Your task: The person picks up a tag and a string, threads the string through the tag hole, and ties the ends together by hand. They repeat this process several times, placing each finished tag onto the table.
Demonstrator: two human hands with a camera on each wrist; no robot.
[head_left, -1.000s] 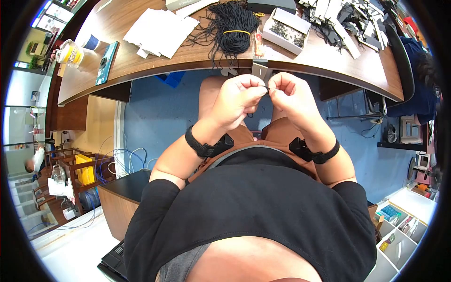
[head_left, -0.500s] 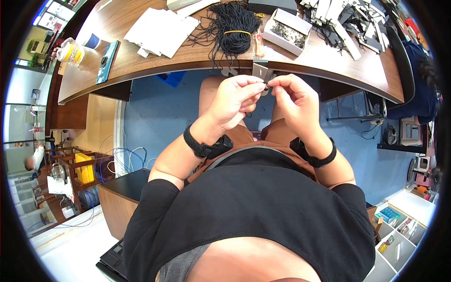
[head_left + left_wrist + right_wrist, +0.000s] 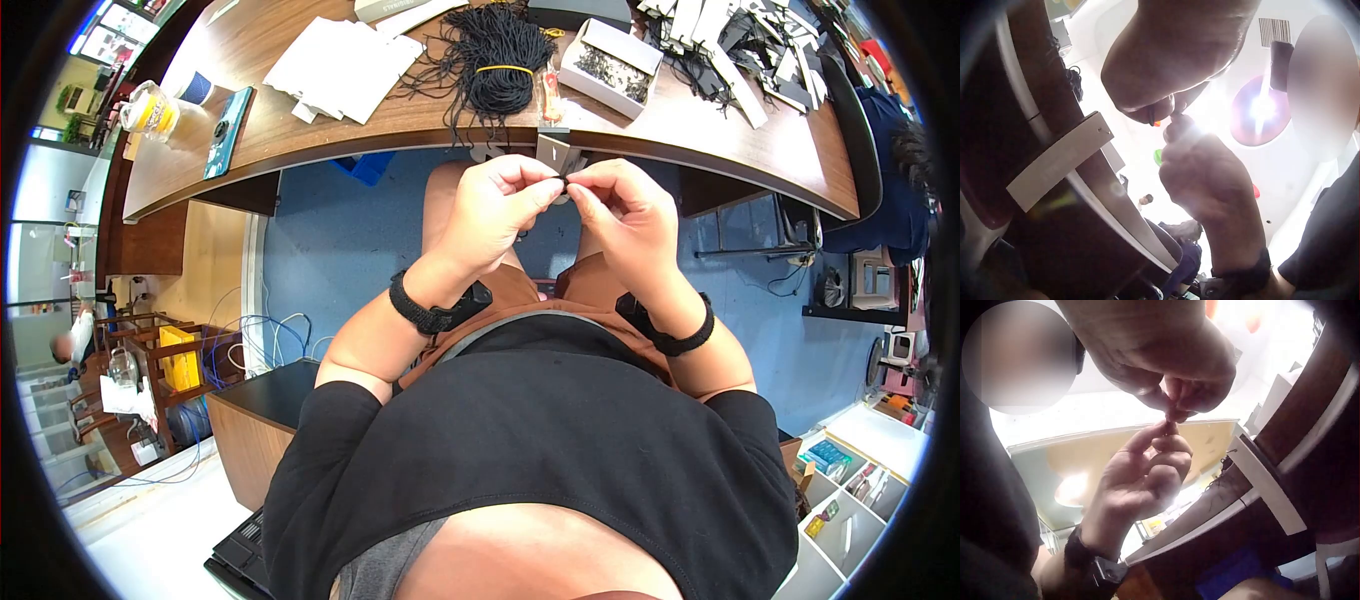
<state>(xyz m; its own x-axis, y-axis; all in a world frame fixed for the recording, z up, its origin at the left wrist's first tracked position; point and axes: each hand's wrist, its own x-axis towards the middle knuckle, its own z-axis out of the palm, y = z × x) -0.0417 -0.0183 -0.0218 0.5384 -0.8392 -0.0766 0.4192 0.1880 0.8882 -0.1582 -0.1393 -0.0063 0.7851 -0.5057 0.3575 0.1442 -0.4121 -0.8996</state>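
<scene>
Both hands meet fingertip to fingertip over the lap, just in front of the desk edge. The left hand (image 3: 497,212) pinches a tiny black piece (image 3: 562,186) between thumb and forefinger. From the other side, the right hand (image 3: 632,215) pinches at the same piece, its tips almost touching the left's. In the left wrist view a short dark loop (image 3: 1152,115) shows at the left hand's fingers. The piece's exact shape is hidden by the fingertips. A grey tag (image 3: 553,150) hangs at the desk edge just beyond the hands.
On the desk (image 3: 300,140) lie white sheets (image 3: 342,68), a bundle of black cords (image 3: 498,90), an open box of small black parts (image 3: 612,68) and a pile of black and white tags (image 3: 740,50). A phone (image 3: 228,133) and a plastic cup (image 3: 150,113) stand at the left.
The right hand has shifted slightly and its fingertips have closed in on the left's. The left hand's lower fingers have curled in more. The black piece stays between them.
</scene>
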